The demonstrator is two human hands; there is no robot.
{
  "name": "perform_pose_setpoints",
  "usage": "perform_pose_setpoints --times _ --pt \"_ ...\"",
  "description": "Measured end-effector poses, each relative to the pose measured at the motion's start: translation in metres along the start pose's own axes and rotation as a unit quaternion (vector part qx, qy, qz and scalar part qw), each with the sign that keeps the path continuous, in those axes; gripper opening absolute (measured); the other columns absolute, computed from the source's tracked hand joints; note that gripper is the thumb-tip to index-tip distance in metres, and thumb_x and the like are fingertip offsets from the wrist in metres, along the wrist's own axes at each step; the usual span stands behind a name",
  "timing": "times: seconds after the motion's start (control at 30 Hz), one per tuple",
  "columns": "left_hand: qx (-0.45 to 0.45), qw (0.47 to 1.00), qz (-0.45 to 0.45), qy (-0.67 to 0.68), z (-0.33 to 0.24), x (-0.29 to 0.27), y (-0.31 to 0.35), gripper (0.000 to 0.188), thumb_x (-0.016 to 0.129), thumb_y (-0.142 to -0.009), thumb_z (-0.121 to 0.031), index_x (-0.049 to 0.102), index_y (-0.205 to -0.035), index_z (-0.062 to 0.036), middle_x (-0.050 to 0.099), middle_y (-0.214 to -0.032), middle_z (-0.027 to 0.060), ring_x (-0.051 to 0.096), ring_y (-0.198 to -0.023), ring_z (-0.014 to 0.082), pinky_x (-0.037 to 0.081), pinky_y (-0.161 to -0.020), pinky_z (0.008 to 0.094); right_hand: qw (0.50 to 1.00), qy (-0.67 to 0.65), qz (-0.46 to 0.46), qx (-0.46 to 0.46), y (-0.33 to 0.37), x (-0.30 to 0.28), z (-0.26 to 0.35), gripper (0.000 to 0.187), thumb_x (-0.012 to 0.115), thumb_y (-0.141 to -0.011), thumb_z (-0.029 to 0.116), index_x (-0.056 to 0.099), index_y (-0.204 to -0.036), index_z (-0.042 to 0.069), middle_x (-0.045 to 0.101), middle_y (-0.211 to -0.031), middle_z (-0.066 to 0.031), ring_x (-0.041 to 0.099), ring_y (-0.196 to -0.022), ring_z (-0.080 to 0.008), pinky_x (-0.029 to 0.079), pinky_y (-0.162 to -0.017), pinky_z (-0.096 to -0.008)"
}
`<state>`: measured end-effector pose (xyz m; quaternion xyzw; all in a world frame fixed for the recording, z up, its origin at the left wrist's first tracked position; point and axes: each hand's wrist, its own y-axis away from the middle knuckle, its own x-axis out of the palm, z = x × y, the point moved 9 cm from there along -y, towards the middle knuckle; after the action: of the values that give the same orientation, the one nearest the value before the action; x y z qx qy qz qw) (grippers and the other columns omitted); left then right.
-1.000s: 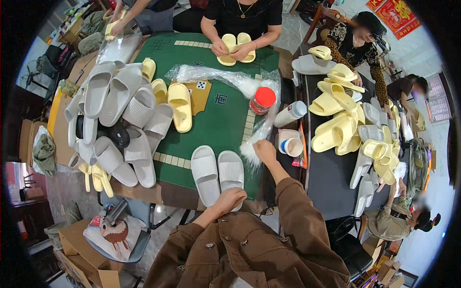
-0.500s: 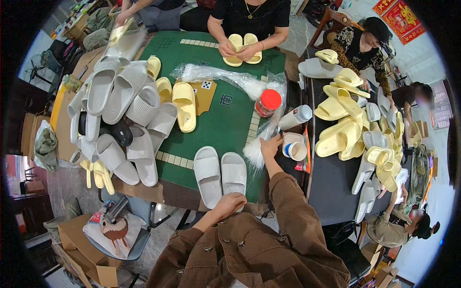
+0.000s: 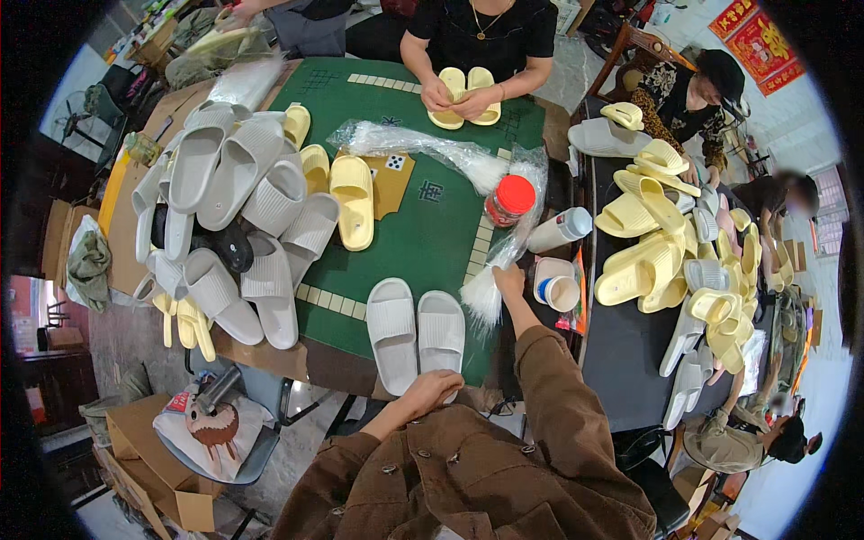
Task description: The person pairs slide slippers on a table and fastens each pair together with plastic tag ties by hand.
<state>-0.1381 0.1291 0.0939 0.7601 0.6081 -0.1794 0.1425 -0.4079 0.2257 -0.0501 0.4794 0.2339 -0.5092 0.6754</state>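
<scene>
Two light grey slippers (image 3: 392, 337) lie side by side at the table's near edge, toes away from me. My left hand (image 3: 430, 392) is closed at the heel of the right-hand slipper, its fingers partly hidden from above. My right hand (image 3: 510, 286) reaches to the loose ends of a bundle of thin white plastic strands (image 3: 483, 299). Its fingers are drawn together beside them; whether a strand is pinched is too small to see. More strands lie in a clear plastic bag (image 3: 423, 144) stretched across the green table mat (image 3: 396, 243).
A heap of grey slippers (image 3: 243, 171) covers the left, with a yellow slipper (image 3: 352, 205) beside it. A red-lidded jar (image 3: 511, 198), white bottle (image 3: 560, 229) and cups (image 3: 562, 292) stand right. Across from me, a person's hands (image 3: 461, 103) hold yellow slippers. More slippers (image 3: 641, 261) fill the dark table.
The view has shifted slightly, so the scene sits a little farther right and lower. My right hand's fingers have drawn together at the white strands. My left hand stays at the slipper's heel.
</scene>
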Motion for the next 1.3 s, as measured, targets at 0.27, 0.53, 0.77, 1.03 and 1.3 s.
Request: perform_pose_setpoints --times 0.27,0.53,0.77,1.03,1.3 --pt "-0.090 0.984 0.058 0.145 0.019 0.017 0.009 0.012 0.049 -0.089 -0.015 0.052 -0.091 -0.0030 0.058 -0.076 0.0116 0.059 -0.070 0.0278 0.045 -0.063 0.0331 0.986 -0.157 -0.025 0.057 -0.011 0.011 0.000 0.053 0.055 -0.074 0.026 0.042 -0.115 -0.005 0.050 -0.112 -0.0320 0.048 -0.105 -0.0444 0.038 -0.090 -0.0445" --pt "-0.210 0.963 0.024 0.169 0.032 -0.001 0.042 0.015 0.045 -0.091 -0.016 0.043 -0.089 -0.0010 0.051 -0.069 0.0165 0.051 -0.061 0.0290 0.040 -0.057 0.0359 0.985 -0.148 -0.058 0.072 -0.021 0.015 0.002 0.037 0.048 -0.077 0.017 0.051 -0.110 0.000 0.055 -0.108 -0.0256 0.051 -0.103 -0.0401 0.039 -0.087 -0.0433" --pt "-0.277 0.959 -0.025 0.050 0.049 -0.038 0.109 0.014 0.046 -0.089 -0.014 0.044 -0.090 -0.0004 0.055 -0.076 0.0219 0.054 -0.074 0.0410 0.042 -0.061 0.0401 0.990 -0.121 -0.051 0.041 -0.040 -0.014 0.008 0.036 0.052 -0.075 0.021 0.051 -0.100 -0.006 0.053 -0.106 -0.0321 0.049 -0.106 -0.0425 0.038 -0.090 -0.0439" --pt "-0.348 0.898 -0.209 0.168 0.055 -0.085 0.132 0.016 0.048 -0.090 -0.013 0.051 -0.083 0.0010 0.050 -0.063 0.0052 0.046 -0.057 0.0080 0.038 -0.052 0.0247 0.989 -0.130 -0.068 -0.003 -0.028 -0.008 0.012 0.050 0.057 -0.075 0.016 0.036 -0.115 -0.006 0.049 -0.109 -0.0333 0.048 -0.104 -0.0446 0.037 -0.090 -0.0461" --pt "-0.281 0.825 -0.418 0.255 0.034 -0.130 0.141 0.015 0.044 -0.092 -0.013 0.052 -0.090 -0.0007 0.049 -0.062 0.0000 0.045 -0.055 0.0063 0.037 -0.051 0.0207 0.920 -0.244 0.049 -0.301 0.168 -0.007 0.122 0.039 0.058 -0.074 0.001 0.051 -0.112 0.003 0.051 -0.116 -0.0148 0.046 -0.106 -0.0329 0.041 -0.085 -0.0368"
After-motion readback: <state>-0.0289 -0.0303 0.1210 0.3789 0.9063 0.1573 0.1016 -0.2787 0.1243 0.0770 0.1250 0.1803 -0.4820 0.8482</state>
